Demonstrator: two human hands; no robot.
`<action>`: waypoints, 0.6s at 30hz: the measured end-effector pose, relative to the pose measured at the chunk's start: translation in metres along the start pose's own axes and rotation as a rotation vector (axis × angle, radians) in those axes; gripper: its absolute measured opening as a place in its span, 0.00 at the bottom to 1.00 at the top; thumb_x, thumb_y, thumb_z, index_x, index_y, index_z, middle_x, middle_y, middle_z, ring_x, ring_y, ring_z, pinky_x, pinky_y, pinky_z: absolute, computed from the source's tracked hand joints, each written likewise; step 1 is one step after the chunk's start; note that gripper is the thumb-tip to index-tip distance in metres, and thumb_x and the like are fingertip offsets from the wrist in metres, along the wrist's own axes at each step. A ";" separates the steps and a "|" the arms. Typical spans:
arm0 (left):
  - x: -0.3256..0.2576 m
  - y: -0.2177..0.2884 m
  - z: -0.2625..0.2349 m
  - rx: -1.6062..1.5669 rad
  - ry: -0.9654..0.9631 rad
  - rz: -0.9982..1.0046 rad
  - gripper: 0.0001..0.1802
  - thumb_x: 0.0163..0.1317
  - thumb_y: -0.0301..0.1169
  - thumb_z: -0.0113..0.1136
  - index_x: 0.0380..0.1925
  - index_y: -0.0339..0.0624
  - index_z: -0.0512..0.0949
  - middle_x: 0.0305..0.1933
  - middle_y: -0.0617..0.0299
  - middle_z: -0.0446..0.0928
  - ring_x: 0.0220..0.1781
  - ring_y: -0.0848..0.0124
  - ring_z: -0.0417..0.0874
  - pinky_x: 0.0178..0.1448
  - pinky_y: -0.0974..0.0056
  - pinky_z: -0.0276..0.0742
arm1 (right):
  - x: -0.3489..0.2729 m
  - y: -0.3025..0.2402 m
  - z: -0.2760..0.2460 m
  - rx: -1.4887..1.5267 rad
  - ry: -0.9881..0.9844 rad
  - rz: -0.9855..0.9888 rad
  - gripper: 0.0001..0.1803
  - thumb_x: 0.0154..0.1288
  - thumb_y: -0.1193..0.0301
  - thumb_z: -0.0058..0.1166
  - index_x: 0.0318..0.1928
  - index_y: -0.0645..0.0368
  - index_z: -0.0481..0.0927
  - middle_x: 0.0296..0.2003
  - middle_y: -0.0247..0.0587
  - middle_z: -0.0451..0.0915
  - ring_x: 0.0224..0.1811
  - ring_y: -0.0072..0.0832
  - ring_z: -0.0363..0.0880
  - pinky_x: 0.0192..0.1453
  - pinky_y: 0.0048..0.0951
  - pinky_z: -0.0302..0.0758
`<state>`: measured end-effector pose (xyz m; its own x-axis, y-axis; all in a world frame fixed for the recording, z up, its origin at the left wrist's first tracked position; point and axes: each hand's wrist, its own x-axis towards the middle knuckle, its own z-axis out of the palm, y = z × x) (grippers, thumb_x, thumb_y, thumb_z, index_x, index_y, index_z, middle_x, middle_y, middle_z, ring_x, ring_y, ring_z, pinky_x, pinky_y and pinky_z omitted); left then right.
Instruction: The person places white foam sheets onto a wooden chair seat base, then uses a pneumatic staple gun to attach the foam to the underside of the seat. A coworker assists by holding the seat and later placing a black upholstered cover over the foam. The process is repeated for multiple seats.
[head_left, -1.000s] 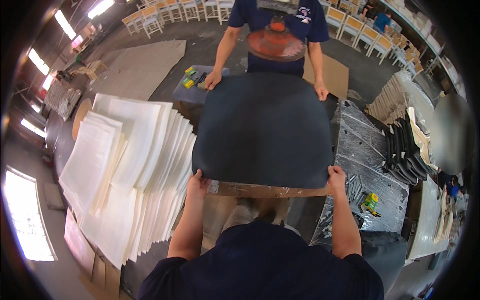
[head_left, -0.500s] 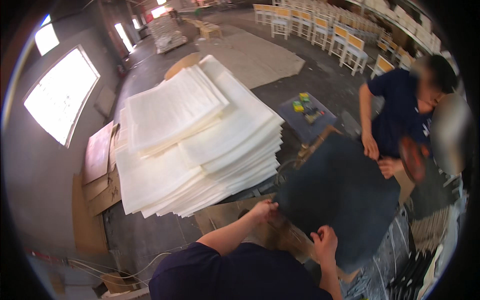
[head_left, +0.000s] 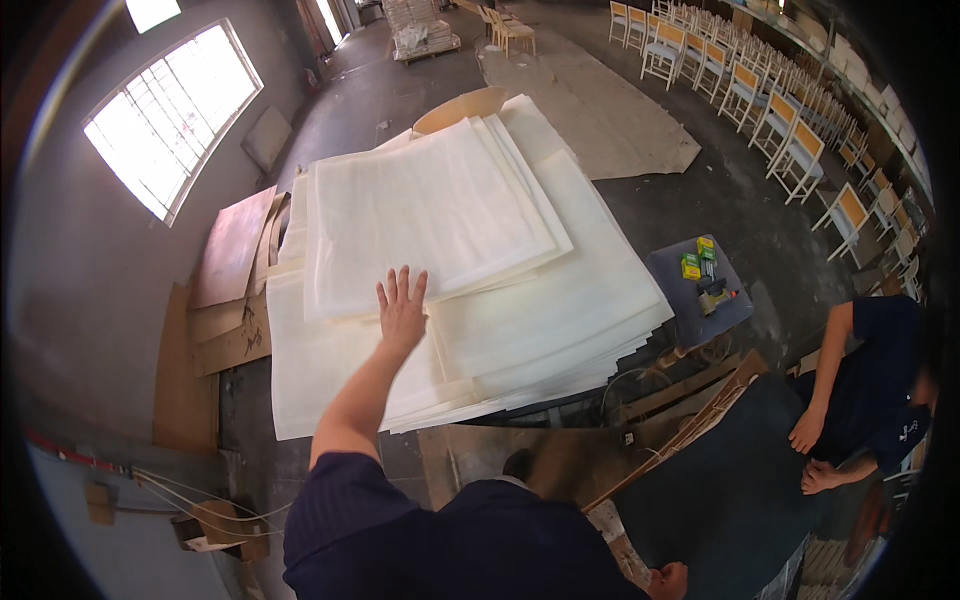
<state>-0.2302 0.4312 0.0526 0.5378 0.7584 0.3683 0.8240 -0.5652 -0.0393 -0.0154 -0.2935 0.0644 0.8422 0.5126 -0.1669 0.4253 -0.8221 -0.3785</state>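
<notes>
My left hand (head_left: 402, 315) reaches out over a big stack of off-white, cloth-like sheets (head_left: 540, 325). Its fingers are spread and lie on the near edge of the smaller top pile (head_left: 430, 215). At the lower edge of the view, my right hand (head_left: 668, 582) is closed at the near edge of a large dark sheet (head_left: 715, 485), its fingertips partly hidden. Across that sheet, a co-worker's two hands (head_left: 815, 455) are at its far right edge.
A grey plastic surface (head_left: 735, 308) beyond the dark sheet carries green-yellow boxes (head_left: 692, 266) and a small power tool (head_left: 713, 297). Cardboard sheets (head_left: 235, 250) lean at the left wall. Rows of chairs (head_left: 745, 85) stand far right. Cables (head_left: 210, 505) hang at lower left.
My left hand has let go of the dark sheet and moved up and left onto the off-white stack, fingers opening. My right hand stays at the dark sheet's edge. The view has turned.
</notes>
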 end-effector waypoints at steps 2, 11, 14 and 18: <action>0.039 -0.061 -0.011 -0.086 -0.178 0.038 0.29 0.71 0.34 0.70 0.71 0.51 0.79 0.76 0.49 0.77 0.78 0.44 0.74 0.80 0.41 0.70 | 0.014 -0.006 0.003 0.023 -0.011 -0.035 0.10 0.72 0.62 0.67 0.42 0.54 0.81 0.40 0.47 0.81 0.46 0.53 0.81 0.52 0.51 0.78; 0.105 -0.074 -0.023 -0.224 -0.125 0.018 0.26 0.73 0.30 0.59 0.71 0.48 0.79 0.65 0.45 0.86 0.69 0.44 0.85 0.73 0.40 0.78 | 0.015 -0.023 0.009 -0.138 -0.020 0.050 0.10 0.71 0.64 0.66 0.44 0.55 0.81 0.43 0.51 0.81 0.49 0.56 0.80 0.53 0.53 0.78; 0.073 -0.046 0.013 0.125 -0.201 0.152 0.40 0.68 0.22 0.59 0.81 0.49 0.67 0.83 0.48 0.68 0.84 0.38 0.66 0.84 0.29 0.60 | 0.007 -0.034 0.000 -0.112 -0.054 0.093 0.10 0.70 0.66 0.66 0.43 0.56 0.80 0.43 0.52 0.81 0.49 0.57 0.80 0.54 0.54 0.77; 0.080 -0.052 0.029 0.094 -0.109 0.143 0.45 0.67 0.20 0.60 0.85 0.50 0.62 0.86 0.42 0.63 0.86 0.35 0.62 0.86 0.27 0.55 | 0.016 -0.030 0.000 -0.088 -0.041 0.052 0.09 0.70 0.68 0.67 0.42 0.55 0.79 0.41 0.52 0.79 0.48 0.58 0.79 0.53 0.55 0.77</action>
<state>-0.2253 0.5309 0.0570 0.6628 0.7058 0.2503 0.7478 -0.6411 -0.1723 -0.0143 -0.2604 0.0730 0.8502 0.4773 -0.2221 0.4106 -0.8653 -0.2874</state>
